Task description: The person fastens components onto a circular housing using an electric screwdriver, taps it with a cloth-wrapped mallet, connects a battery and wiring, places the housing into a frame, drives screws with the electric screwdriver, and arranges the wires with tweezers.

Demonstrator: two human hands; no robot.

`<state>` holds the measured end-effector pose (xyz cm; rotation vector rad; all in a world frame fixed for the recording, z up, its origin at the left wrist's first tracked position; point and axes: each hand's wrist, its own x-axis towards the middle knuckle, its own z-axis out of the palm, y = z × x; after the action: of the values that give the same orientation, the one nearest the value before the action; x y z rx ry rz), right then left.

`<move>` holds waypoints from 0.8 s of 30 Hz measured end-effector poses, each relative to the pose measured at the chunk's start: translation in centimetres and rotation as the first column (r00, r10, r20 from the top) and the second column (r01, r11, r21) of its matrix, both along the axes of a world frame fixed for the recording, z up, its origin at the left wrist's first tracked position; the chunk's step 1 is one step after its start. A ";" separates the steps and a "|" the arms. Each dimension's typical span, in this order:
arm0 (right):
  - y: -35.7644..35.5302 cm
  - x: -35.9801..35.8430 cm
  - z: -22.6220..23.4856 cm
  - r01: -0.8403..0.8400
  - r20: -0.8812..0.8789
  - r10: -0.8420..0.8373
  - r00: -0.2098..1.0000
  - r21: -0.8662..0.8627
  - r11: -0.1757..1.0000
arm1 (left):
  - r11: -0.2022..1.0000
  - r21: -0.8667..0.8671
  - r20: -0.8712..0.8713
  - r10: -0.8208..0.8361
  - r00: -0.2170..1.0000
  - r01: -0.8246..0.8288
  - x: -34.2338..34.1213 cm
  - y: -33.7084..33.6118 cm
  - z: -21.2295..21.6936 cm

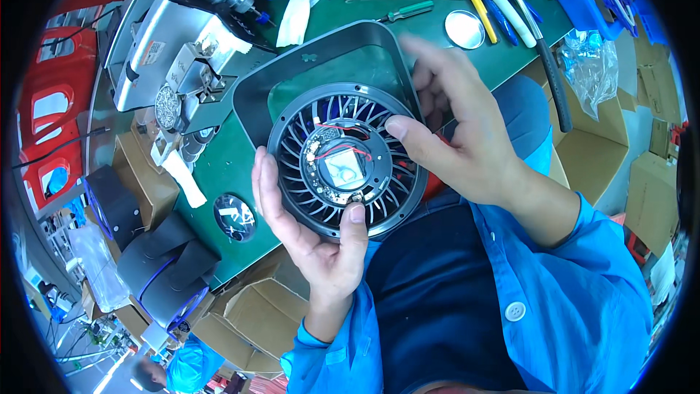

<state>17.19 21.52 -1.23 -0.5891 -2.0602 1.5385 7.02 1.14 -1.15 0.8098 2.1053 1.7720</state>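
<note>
Left hand (321, 241) is cupping the round finned fan housing (343, 160) from below, thumb clamped on its near rim, held above the green counter (240, 168). Right hand (467, 138) is gripping the right rim, fingers (397, 128) partly curled, thumb pressing toward the centre circuit board w/ red wires (343, 164). Looks like mid-assembly, seating/checking the board; next move prob needs a careful press or wire tuck.

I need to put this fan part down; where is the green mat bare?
Bare green mat lies left of the fan housing, between the press fixture and small round disc. The far edge by the screwdriver and pens is crowded.
</note>
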 end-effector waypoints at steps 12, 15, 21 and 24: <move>0.0 -0.6 0.8 -0.056 0.069 0.053 0.996 0.043 0.998 | 0.975 -0.218 -0.230 -0.100 0.968 0.049 -0.2 -0.7 0.3; -0.6 -0.7 1.0 -0.079 0.122 0.090 0.988 -0.096 0.992 | 0.998 0.057 -0.044 0.023 0.999 -0.020 0.5 -0.4 -0.9; -0.5 0.1 -2.3 -0.035 -0.197 0.060 0.979 0.129 0.991 | 0.967 0.246 0.195 0.018 0.981 -0.067 0.7 0.2 0.1; -0.3 0.4 -2.6 -0.073 -0.210 0.117 0.971 0.204 0.976 | 0.955 0.223 0.531 0.049 0.846 -0.195 0.0 -0.6 0.5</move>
<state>17.60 21.17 -3.84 -0.2366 -2.0597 1.3631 7.06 0.52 -0.67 0.1981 1.6078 2.0839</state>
